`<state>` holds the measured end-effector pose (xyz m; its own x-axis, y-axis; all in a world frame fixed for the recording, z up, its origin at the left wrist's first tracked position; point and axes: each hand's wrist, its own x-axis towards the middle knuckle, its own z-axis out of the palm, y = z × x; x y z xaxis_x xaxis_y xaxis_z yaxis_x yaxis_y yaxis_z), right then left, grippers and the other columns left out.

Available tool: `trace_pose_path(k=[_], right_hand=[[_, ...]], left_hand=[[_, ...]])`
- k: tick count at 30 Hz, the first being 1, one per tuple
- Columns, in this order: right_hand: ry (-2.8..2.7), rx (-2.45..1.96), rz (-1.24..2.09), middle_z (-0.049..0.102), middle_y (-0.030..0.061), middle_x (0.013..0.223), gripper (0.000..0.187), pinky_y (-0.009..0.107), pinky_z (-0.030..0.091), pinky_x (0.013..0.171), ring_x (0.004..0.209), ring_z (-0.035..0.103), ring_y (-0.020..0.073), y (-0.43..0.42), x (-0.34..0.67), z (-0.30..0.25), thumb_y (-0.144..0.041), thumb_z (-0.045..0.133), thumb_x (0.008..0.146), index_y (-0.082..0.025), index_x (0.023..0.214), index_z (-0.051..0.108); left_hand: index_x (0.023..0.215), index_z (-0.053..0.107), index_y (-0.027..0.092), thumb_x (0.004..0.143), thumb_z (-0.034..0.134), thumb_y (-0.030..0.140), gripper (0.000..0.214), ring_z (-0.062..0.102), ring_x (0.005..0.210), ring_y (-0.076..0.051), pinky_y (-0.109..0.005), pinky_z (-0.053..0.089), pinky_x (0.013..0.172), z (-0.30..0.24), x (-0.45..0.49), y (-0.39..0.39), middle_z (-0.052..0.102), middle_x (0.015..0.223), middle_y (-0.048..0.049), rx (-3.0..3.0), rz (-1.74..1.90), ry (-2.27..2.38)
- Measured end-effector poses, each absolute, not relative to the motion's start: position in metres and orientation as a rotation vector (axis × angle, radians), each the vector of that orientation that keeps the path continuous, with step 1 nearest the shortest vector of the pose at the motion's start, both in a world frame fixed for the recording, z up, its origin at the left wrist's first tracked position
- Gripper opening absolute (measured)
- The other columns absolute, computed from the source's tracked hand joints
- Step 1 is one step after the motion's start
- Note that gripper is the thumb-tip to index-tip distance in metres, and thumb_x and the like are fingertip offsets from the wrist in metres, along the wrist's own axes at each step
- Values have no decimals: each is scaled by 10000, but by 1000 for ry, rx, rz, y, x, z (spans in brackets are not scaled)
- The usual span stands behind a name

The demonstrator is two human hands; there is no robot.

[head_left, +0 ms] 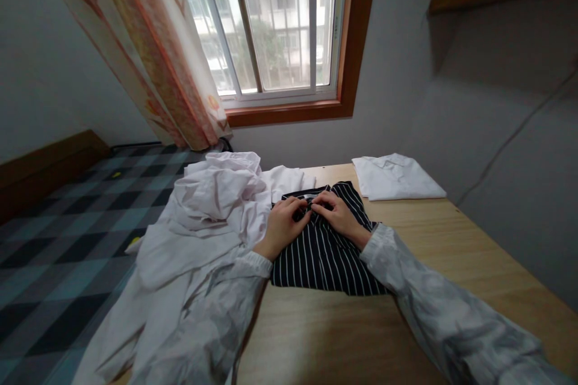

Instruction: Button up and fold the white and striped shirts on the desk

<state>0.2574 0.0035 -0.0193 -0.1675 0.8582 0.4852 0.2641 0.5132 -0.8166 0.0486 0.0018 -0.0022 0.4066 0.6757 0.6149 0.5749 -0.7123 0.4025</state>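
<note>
A black shirt with white stripes (323, 258) lies on the wooden table in front of me, partly folded, its collar end toward the window. My left hand (286, 221) rests on its upper left part, thumb and fingers pinched on the fabric near the collar. From the right, my right hand (336, 212) meets it, the fingertips also closed on the shirt close to the same spot. The two hands almost touch. Whatever small part lies between the fingertips is hidden.
A heap of white clothes (212, 204) covers the table's left side and hangs toward the bed (58, 240) with its checked cover. A folded white shirt (395, 177) lies at the back right of the table (451, 252). Behind are a window (280, 30) and a curtain (153, 42).
</note>
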Motion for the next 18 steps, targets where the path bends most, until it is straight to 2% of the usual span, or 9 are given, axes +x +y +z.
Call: trace_pose_path(k=[8, 15, 18], right_hand=[[-1596, -1024, 813, 761, 43, 943, 192, 371, 521, 832, 880, 684, 230, 1, 253, -22, -410, 706, 964, -222, 960, 747], [-1589, -1101, 718, 717, 21, 828, 173, 341, 490, 733, 759, 629, 206, 5, 254, -25, -377, 683, 934, -221, 866, 713], [-1502, -1161, 670, 704, 19, 792, 212, 335, 479, 695, 709, 594, 198, 10, 256, -28, -419, 686, 921, -222, 847, 709]], left_hand=[[1086, 762, 220, 1019, 688, 262, 108, 725, 967, -220, -387, 593, 887, -11, 44, 16, 765, 1044, -69, 2185, 1233, 932], [1032, 728, 207, 1052, 631, 280, 123, 695, 1019, -222, -398, 559, 954, -2, 46, 11, 746, 1053, -74, 2192, 1138, 859], [1046, 709, 212, 1059, 613, 284, 120, 687, 1016, -215, -385, 554, 954, -2, 48, 10, 742, 1066, -69, 2174, 1136, 856]])
